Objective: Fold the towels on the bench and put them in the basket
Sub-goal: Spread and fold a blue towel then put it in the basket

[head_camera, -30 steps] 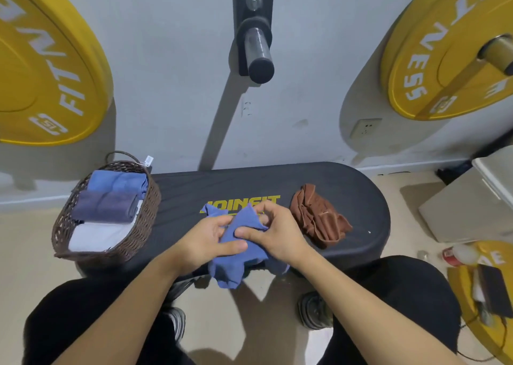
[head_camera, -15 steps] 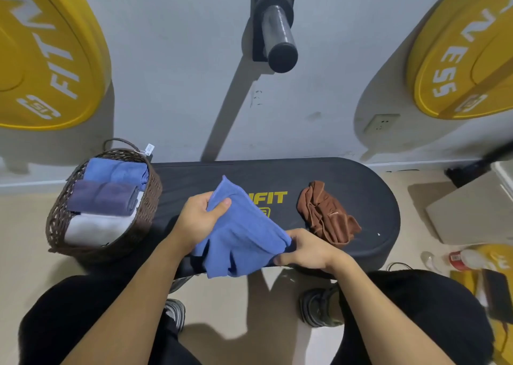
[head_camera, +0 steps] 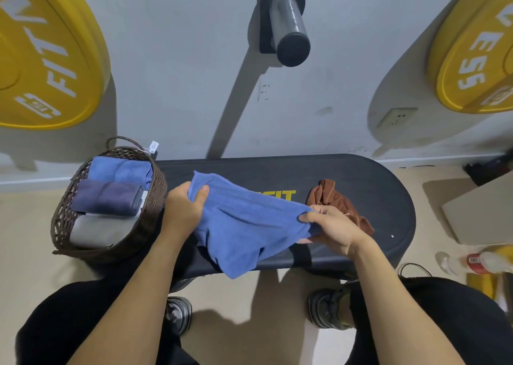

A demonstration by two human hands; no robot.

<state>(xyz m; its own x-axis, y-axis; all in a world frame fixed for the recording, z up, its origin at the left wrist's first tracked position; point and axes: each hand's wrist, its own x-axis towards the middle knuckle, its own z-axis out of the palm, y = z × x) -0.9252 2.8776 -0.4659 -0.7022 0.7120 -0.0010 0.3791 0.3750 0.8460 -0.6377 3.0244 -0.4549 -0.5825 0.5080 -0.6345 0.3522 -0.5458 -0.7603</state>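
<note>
Hands stretch a blue towel (head_camera: 244, 226) above the middle of the black padded bench (head_camera: 361, 170). The left hand (head_camera: 181, 212) has its grip closed on the towel's upper corner at 9 o'clock, thumb on top; the right hand (head_camera: 333, 228) pinches the opposite corner at 3 o'clock, grip closed on the cloth. The towel's lower edge sags past the bench's near rim. A crumpled brown towel (head_camera: 333, 198) lies on the bench just beyond the right hand, toward 2 o'clock. At 9 o'clock a dark wicker basket (head_camera: 155, 198) stands on the bench's end holding 3 folded towels: blue (head_camera: 119, 169), dark purple (head_camera: 107, 199) and grey (head_camera: 102, 230). 2 yellow weight plates (head_camera: 50, 59) hang on the wall at 10 and 2 o'clock.
</note>
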